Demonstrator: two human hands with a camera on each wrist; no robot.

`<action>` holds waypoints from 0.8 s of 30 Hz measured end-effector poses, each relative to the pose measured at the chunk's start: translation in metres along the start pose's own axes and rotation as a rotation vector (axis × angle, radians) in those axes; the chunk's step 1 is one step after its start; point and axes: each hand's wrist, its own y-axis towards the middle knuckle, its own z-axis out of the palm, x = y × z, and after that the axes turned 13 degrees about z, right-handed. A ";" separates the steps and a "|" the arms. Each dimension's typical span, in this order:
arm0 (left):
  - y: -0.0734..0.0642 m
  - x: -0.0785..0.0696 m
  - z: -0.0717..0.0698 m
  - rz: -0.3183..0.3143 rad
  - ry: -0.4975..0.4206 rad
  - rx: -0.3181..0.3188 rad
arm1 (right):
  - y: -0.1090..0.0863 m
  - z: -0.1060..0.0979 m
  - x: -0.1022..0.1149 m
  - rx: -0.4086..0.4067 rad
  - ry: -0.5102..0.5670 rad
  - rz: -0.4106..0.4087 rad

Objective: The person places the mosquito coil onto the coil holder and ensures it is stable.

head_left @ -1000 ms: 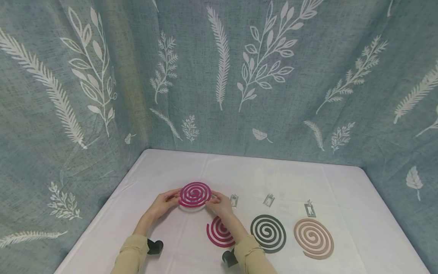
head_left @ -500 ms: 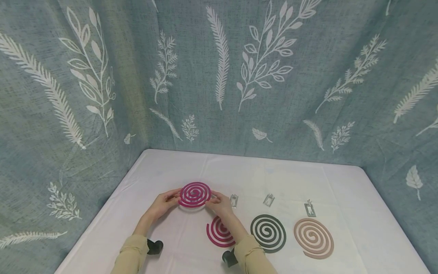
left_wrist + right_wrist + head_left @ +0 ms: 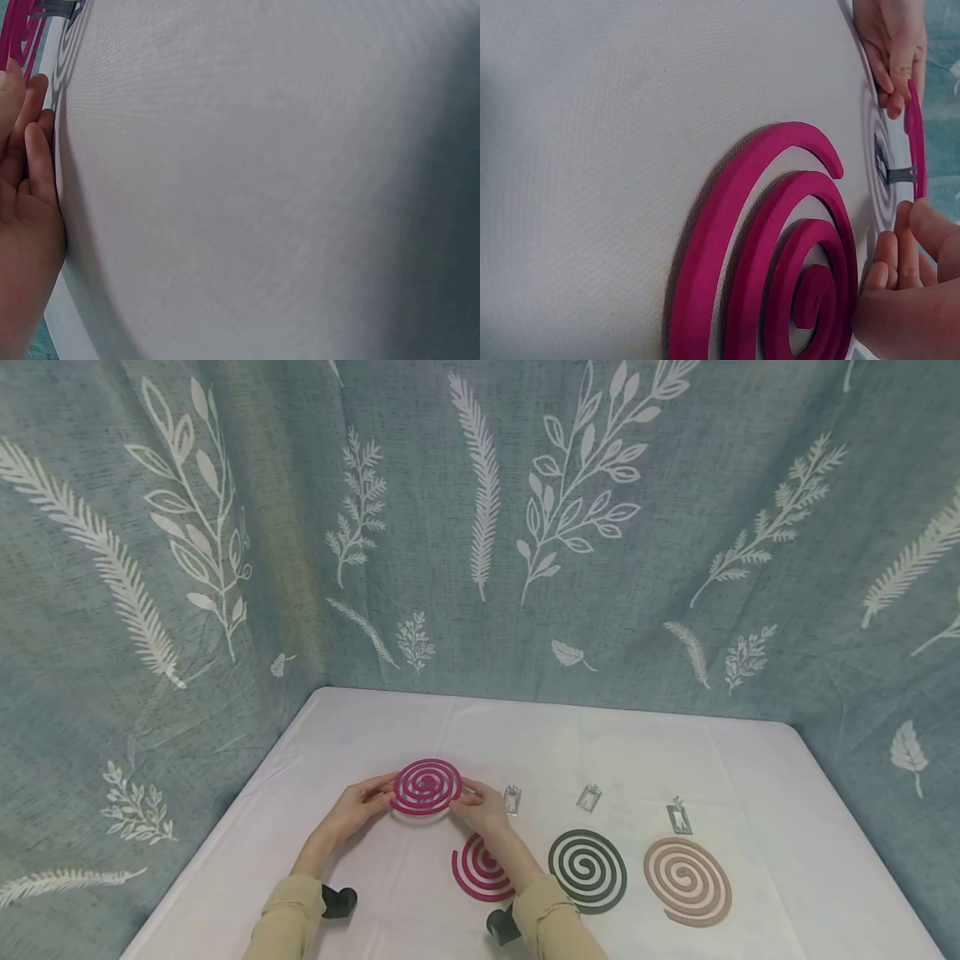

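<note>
Spiral coils, four: two magenta, one dark green, one tan; clock read from the held magenta coil (image 3: pixel 426 786), at centre, raised over the white table (image 3: pixel 375 727). Hands, two: left hand (image 3: pixel 358 806) at 9 o'clock, right hand (image 3: pixel 483 810) at 4, each with thumb and fingers clamped on that coil's rim. Grey stands, four: one raised stand (image 3: pixel 901 175) beneath the held coil, reaching up to it; near stand (image 3: pixel 512 791), middle stand (image 3: pixel 591 790) and far stand (image 3: pixel 678 807) in a row towards 3. Second magenta coil (image 3: pixel 802 307) flat at 5, partly covered by the right forearm; green coil (image 3: pixel 583 863) and tan coil (image 3: pixel 685 880) flat towards 4, well apart from the held one. Cloth runs to table edges at 12 and 9; leaf-patterned curtain (image 3: pixel 427 527) hangs beyond. Wrist devices, dark, two: left device (image 3: pixel 340 902) at 7, right device (image 3: pixel 504 926) at 5. Sleeves, beige, two.
</note>
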 end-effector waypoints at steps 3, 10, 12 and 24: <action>0.000 0.000 0.000 0.004 0.003 0.000 | 0.001 0.000 0.000 -0.003 -0.001 0.002; 0.000 0.001 0.000 0.001 0.000 0.002 | 0.002 -0.001 0.000 0.001 0.004 -0.001; 0.000 0.001 0.001 0.002 0.002 0.002 | 0.002 -0.001 -0.001 -0.001 0.001 -0.002; 0.001 0.002 0.002 -0.011 -0.002 -0.003 | 0.002 0.000 -0.001 -0.004 0.003 -0.010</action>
